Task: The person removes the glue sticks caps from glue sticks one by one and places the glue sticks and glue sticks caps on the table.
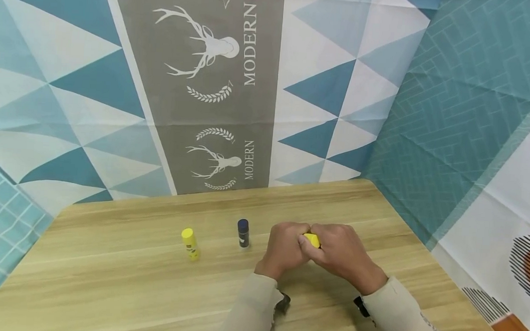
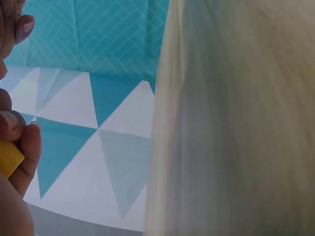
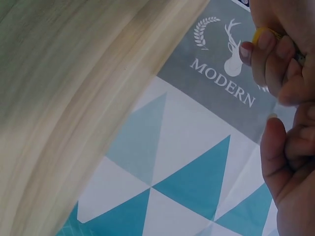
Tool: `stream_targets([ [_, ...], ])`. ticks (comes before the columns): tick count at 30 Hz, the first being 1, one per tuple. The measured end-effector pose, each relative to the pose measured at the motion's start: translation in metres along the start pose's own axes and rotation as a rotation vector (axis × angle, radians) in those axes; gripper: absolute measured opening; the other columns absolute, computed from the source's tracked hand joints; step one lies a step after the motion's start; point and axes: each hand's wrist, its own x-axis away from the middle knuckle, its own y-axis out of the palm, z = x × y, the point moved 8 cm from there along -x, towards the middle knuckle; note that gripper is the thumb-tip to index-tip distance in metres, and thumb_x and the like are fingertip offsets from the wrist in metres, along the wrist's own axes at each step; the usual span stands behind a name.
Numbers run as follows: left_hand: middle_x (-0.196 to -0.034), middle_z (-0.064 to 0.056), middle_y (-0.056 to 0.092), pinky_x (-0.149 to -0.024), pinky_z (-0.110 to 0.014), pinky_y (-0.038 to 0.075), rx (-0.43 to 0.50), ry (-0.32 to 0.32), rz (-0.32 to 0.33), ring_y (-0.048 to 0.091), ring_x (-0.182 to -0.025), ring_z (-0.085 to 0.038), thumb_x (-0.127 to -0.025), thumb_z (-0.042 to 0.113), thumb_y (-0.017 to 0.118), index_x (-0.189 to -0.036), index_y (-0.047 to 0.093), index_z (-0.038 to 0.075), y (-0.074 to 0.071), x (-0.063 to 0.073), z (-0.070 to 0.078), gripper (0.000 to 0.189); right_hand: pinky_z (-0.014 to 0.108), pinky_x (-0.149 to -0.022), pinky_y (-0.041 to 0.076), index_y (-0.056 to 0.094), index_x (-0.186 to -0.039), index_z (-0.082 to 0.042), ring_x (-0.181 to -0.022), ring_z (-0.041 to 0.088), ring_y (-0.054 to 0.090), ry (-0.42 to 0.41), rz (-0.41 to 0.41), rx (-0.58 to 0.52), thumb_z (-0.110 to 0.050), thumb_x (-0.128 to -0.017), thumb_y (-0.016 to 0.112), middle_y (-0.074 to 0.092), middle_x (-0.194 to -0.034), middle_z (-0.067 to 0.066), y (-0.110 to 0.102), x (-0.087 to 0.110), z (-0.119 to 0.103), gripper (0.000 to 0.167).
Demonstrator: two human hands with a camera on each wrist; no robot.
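Both hands meet over the right part of the table around one yellow tube-like object (image 1: 312,240), mostly covered by fingers, so its kind is not plain. The left hand (image 1: 286,244) curls round it; a yellow end (image 2: 9,158) shows below those fingers in the left wrist view. Pressed against it, the right hand (image 1: 339,252) has its thumb lying across the yellow part and its fingers curled. In the right wrist view, a yellow edge (image 3: 258,35) peeks out by the left hand's fingers. To the left stand a dark blue glue stick (image 1: 243,233) and a yellow glue stick (image 1: 191,243).
The wood-grain table (image 1: 105,287) has its back edge against a patterned cloth (image 1: 314,88) with triangles and deer heads. A teal cloth (image 1: 452,120) hangs along the right side. Dark straps (image 1: 362,306) show at the wrists.
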Motion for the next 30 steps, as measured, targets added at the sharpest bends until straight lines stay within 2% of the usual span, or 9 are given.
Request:
stream_targets([
  [8, -0.053, 0.009, 0.041, -0.049, -0.012, 0.026, 0.016, 0.024, -0.01, 0.032, -0.047, -0.002, -0.07, 0.012, 0.069, -0.059, 0.048, 0.017, 0.001, 0.002, 0.001, 0.024, 0.019, -0.042, 0.026, 0.043, -0.067, -0.021, -0.046, -0.001, 0.026, 0.003, -0.04, 0.011, -0.031, -0.089, 0.061, 0.03, -0.057, -0.016, -0.001, -0.001, -0.002, 0.03],
  [14, -0.051, 0.009, 0.039, -0.048, -0.012, 0.022, -0.004, 0.045, 0.01, 0.03, -0.046, -0.003, -0.071, 0.015, 0.067, -0.057, 0.046, 0.017, -0.002, 0.0, 0.002, 0.025, 0.02, -0.042, 0.025, 0.042, -0.067, -0.02, -0.046, 0.0, 0.024, 0.01, -0.027, 0.033, -0.033, -0.091, 0.06, 0.028, -0.056, -0.015, -0.003, -0.001, -0.003, 0.033],
  [25, -0.048, 0.01, 0.032, -0.044, -0.014, 0.016, -0.1, 0.022, 0.108, 0.021, -0.045, -0.001, -0.071, 0.018, 0.066, -0.054, 0.042, 0.019, -0.004, -0.002, 0.006, 0.03, 0.02, -0.04, 0.019, 0.034, -0.062, -0.024, -0.046, -0.001, 0.017, 0.045, 0.063, 0.055, -0.029, -0.089, 0.059, 0.022, -0.055, -0.015, -0.011, -0.001, -0.001, 0.038],
  [30, -0.049, 0.011, 0.028, -0.044, -0.014, 0.014, -0.135, 0.052, 0.154, 0.018, -0.045, -0.001, -0.068, 0.017, 0.067, -0.054, 0.038, 0.02, -0.01, -0.005, 0.015, 0.032, 0.019, -0.04, 0.02, 0.035, -0.06, -0.024, -0.045, -0.002, 0.019, 0.092, 0.078, 0.019, -0.027, -0.087, 0.061, 0.024, -0.055, -0.016, -0.015, 0.0, -0.002, 0.038],
])
